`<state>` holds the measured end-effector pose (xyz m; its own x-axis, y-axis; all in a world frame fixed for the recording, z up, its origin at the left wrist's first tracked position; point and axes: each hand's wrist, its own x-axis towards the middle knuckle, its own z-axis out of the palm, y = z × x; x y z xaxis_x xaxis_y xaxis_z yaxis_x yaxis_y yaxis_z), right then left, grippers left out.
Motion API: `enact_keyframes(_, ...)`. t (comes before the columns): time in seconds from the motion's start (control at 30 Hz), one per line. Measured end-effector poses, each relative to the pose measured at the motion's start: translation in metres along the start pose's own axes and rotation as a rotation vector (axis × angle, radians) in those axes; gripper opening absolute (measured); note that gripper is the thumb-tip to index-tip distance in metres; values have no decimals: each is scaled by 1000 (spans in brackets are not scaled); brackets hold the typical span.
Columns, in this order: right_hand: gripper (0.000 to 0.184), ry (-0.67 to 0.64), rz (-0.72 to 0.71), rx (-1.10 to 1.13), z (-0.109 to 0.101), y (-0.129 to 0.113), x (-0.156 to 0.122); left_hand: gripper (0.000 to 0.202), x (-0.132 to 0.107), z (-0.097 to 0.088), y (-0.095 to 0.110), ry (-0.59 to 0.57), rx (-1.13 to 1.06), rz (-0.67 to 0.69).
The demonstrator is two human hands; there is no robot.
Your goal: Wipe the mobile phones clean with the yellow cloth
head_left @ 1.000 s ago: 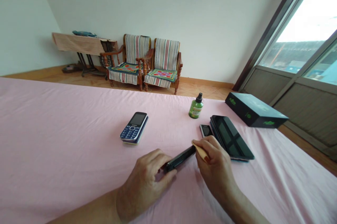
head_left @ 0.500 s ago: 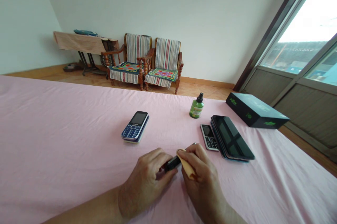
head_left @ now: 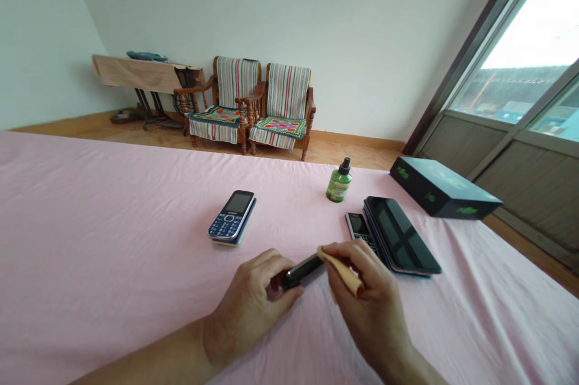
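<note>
My left hand (head_left: 257, 294) grips one end of a dark phone (head_left: 304, 270), which is turned with its narrow edge up. A folded yellow cloth (head_left: 346, 274) is pinched in my right hand (head_left: 368, 291), and its tip presses on the far end of that phone. Left of centre, a blue keypad phone (head_left: 231, 216) lies on top of another flat device. Beyond my right hand is a small keypad phone (head_left: 359, 229), partly hidden by the fingers. Beside it a black tablet (head_left: 402, 234) rests on a stack of flat devices.
A green spray bottle (head_left: 339, 181) stands near the far edge of the pink sheet (head_left: 113, 222). To its right sits a black box (head_left: 443, 186). Past the edge are two wooden chairs (head_left: 280, 107) and a cloth-covered table (head_left: 140, 71) against the wall.
My right hand has slid the cloth to the right along the phone's edge, baring more of the phone. It now covers part of the small keypad phone. My left hand has barely moved.
</note>
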<state>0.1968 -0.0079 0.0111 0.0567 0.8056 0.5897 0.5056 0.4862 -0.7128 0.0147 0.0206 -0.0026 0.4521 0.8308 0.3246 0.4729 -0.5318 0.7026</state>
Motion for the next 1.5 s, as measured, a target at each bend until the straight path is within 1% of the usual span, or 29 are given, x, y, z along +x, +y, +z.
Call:
enact_keyframes(0.03, 19, 5, 9, -45, -3, 3, 2, 4, 0, 0, 0, -3, 5, -5)
enact_keyframes(0.1, 17, -27, 15, -112, -5, 9, 3, 6, 1, 0, 0, -6, 9, -16)
enact_keyframes(0.17, 19, -70, 2, -140, -4, 13, 1, 7, 0, 1, 0, -4, 7, -17)
enact_keyframes(0.23, 22, -85, -29, -134, 0, 15, -3, 6, 0, 1, -1, -9, -6, -5)
enact_keyframes(0.37, 29, -105, -78, -86, 12, 9, -13, 2, -1, 1, -1, -11, -41, 10)
enact_keyframes(0.43, 33, -125, -88, -49, 18, 3, -17, 3, -1, 1, 0, -9, -67, 0)
enact_keyframes(0.53, 33, -222, -99, 56, 24, -6, -21, 8, -1, 0, 3, 0, -111, -6)
enact_keyframes(0.6, 31, -271, -116, 128, 24, -11, -21, 7, 0, -1, 4, -3, -131, 12)
enact_keyframes(0.63, 29, -268, -123, 149, 23, -13, -19, 5, 0, -2, 4, -5, -137, 22)
enact_keyframes(0.7, 26, -202, -111, 145, 17, -13, -13, 2, 1, -3, 3, -9, -131, 26)
enact_keyframes(0.77, 19, -100, -51, 99, 8, -10, -4, 6, 3, -4, 0, -6, -104, 5)
enact_keyframes(0.83, 13, -31, 19, 45, -1, -6, 5, 9, 3, -8, -4, -16, -87, -15)
enact_keyframes(0.87, 11, -30, 41, 23, -5, -4, 9, 11, 3, -10, -6, -26, -87, -16)
enact_keyframes(0.93, 11, -93, 35, -16, -10, -3, 13, 12, 1, -15, -10, -43, -92, -3)
enact_keyframes(1.03, 17, -223, -37, -37, -9, -6, 12, 13, -6, -23, -14, -51, -96, 22)
enact_keyframes(1.17, 25, -322, -126, -58, 5, -13, 6, 14, -12, -27, -16, -52, -111, 58)
enact_keyframes(1.23, 31, -364, -198, -119, 13, -13, 2, 12, -12, -27, -17, -54, -122, 74)
enact_keyframes(1.33, 38, -366, -356, -245, 18, -11, -2, 11, -10, -27, -20, -64, -141, 87)
enact_keyframes(1.43, 33, -347, -519, -331, 15, -10, -3, 12, -8, -29, -23, -71, -156, 85)
enact_keyframes(1.5, 29, -351, -577, -377, 11, -10, -3, 12, -6, -29, -24, -76, -161, 79)
